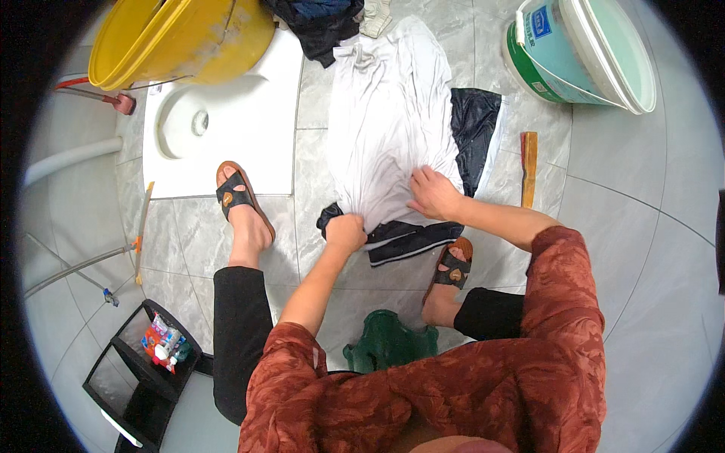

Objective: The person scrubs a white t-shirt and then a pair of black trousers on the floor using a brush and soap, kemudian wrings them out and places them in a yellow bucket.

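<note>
Together, two hands (pixel 346 232) (pixel 436 194) on one white garment (pixel 393 113), two buckets (pixel 219 41) (pixel 563 57) beyond.

I've got the shirt (pixel 393 113) on the floor (pixel 619 170), ctr, overlapping another garment (pixel 476 143); clothes pile (pixel 321 26) just beyond. Squat pan (pixel 226 174) L, tub (pixel 226 41) covering its far end on my feed; bucket (pixel 570 57) far R, brush (pixel 529 174) nearer; stool (pixel 389 343) near side, btwn legs (pixel 240 340).

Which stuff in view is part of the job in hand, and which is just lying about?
In the job:
- white garment, left hand gripping it, right hand on it
- black white-edged garment, partly beneath it

Apparently just lying about, untouched:
- yellow bucket
- pale green bucket
- narrow wooden piece
- bunched dark clothes
</note>
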`<move>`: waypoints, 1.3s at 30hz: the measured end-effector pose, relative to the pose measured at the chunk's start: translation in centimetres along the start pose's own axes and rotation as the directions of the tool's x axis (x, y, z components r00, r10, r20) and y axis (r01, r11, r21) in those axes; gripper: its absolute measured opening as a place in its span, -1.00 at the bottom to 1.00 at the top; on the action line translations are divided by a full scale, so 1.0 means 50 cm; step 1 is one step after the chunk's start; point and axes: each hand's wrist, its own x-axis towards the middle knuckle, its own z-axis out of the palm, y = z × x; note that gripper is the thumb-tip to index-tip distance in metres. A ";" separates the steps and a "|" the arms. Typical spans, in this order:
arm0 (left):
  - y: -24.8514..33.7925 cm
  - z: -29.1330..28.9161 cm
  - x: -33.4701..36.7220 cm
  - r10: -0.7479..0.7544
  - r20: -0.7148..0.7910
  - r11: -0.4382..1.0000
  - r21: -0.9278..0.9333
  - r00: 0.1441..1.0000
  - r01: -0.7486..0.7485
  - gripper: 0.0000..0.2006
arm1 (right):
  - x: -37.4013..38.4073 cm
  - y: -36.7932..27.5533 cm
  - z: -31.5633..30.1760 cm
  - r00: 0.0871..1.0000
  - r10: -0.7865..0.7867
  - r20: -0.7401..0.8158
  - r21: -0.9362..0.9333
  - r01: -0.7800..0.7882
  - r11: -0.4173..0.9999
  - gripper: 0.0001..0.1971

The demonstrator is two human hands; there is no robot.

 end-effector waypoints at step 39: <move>0.019 -0.002 0.034 -0.694 0.201 -0.007 -0.962 0.692 0.273 -0.79 | -0.582 0.148 0.189 0.040 0.999 0.032 0.606 -0.795 0.013 -0.67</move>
